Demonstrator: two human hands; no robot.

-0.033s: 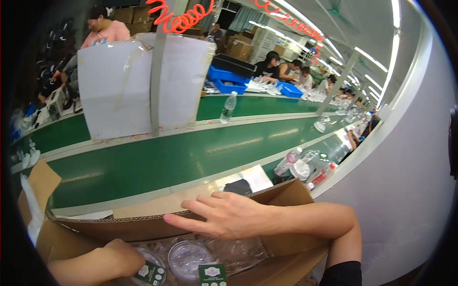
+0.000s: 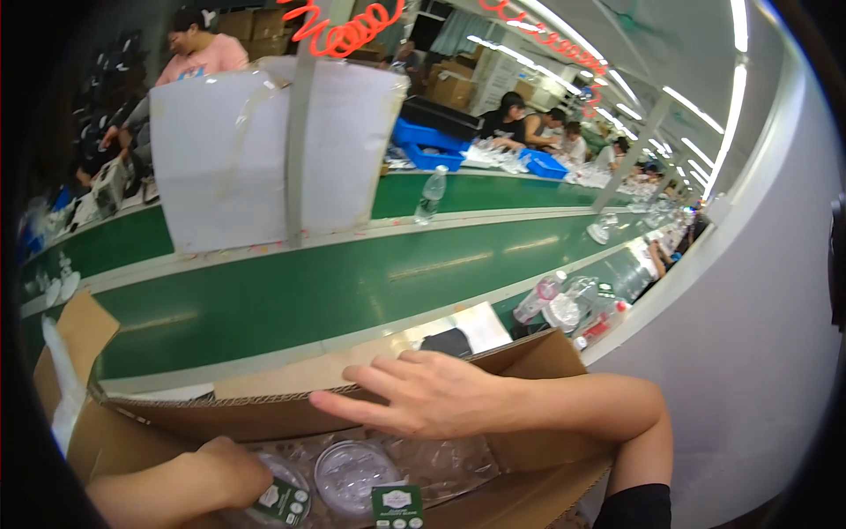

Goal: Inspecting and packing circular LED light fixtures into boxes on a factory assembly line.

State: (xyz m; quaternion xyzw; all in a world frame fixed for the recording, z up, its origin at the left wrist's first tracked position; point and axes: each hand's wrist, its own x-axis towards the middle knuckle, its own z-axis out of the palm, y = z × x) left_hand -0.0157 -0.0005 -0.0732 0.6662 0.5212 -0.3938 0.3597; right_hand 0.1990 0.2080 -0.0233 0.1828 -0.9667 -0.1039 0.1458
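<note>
left fingers [image 2: 258, 480] at left edge of leftmost container [image 2: 287, 494]

The location is a factory hall laid out as an assembly and packing line. A long green belt [image 2: 335, 295], edged by pale rails, runs the length of the line. Seated workers [image 2: 507, 130] form a row along its far side, with clear plastic parts [image 2: 500, 159] and blue bins [image 2: 545, 165] in front of them. An open cardboard box [image 2: 238, 416] containing packaged items stands on the near side. Coiled orange lines [image 2: 352, 37] hang overhead. Rows of tube lights [image 2: 740, 97] illuminate the hall. Stacked cartons [image 2: 451, 88] occupy the background.
</note>
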